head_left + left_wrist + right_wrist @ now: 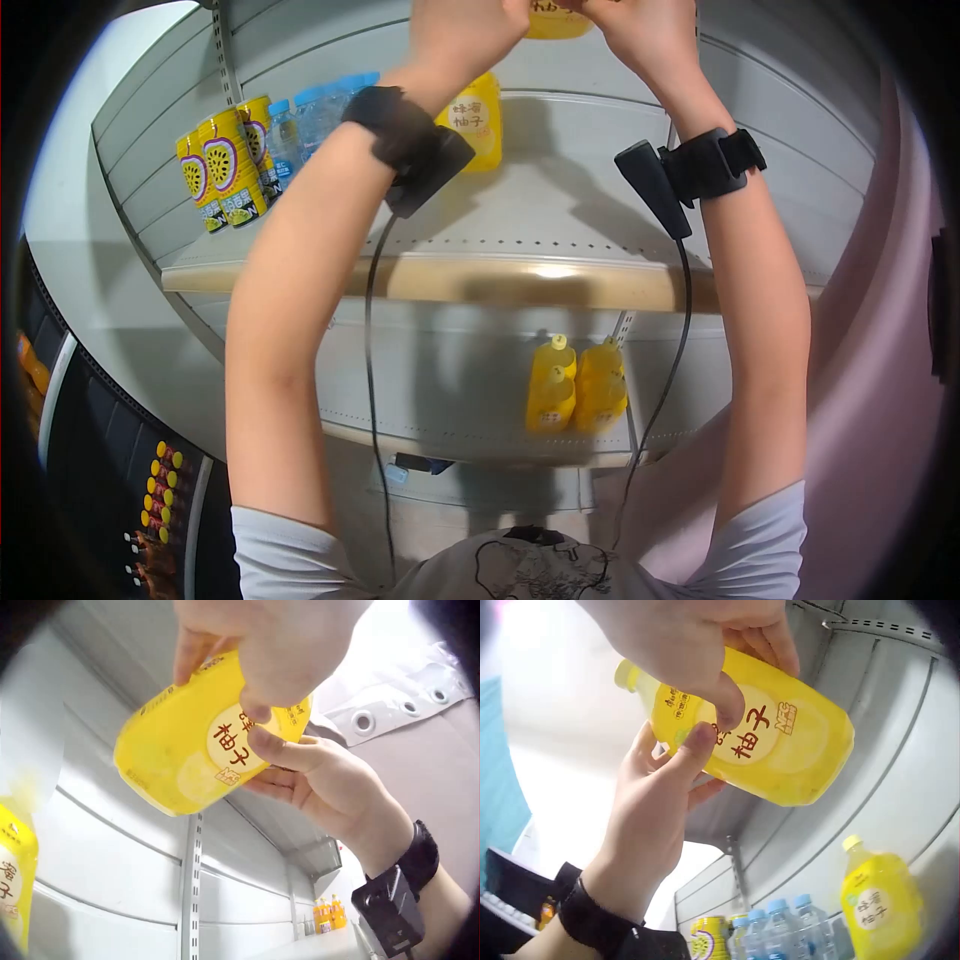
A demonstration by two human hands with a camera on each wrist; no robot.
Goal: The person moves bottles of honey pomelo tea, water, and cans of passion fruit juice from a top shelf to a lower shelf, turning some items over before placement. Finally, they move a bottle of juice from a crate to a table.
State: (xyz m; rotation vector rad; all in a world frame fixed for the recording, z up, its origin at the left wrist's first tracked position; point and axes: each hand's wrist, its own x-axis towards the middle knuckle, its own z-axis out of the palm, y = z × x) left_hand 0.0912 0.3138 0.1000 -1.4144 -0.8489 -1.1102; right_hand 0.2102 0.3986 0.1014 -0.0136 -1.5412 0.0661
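Observation:
Both hands grip one yellow juice bottle, held up in front of the shelving near the top of the head view. My left hand curls over it from the left side, thumb across the round label. From the opposite side my right hand wraps its fingers behind the bottle, and its thumb also presses the label. The bottle lies tilted, its yellow cap showing in the right wrist view. Below and behind stands a matching juice bottle, upright on the upper shelf, partly covered by the left wrist in the head view.
On the upper shelf, yellow passion-fruit cans and blue-capped water bottles stand at the left. Several yellow bottles sit on the lower shelf. A dark rack with small bottles is at lower left. Cables hang from both wrist cameras.

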